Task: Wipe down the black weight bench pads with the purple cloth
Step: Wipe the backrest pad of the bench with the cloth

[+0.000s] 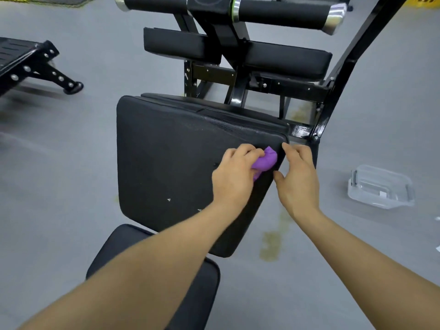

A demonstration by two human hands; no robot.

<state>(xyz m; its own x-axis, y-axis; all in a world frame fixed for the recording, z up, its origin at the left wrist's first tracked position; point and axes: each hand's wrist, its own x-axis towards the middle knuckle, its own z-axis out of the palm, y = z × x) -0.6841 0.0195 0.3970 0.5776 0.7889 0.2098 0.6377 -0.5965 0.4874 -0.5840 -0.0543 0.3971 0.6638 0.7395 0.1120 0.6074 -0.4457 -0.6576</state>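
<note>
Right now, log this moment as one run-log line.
left hand: grips purple cloth on large bench pad | right hand: open at pad's right edge | stage: wiping

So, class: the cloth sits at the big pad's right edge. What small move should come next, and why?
Probably sweep the left hand, which grips the cloth, leftward across the pad. The cloth is bunched at the right edge, the right hand rests at that edge, and most of the pad lies to the left.
</note>
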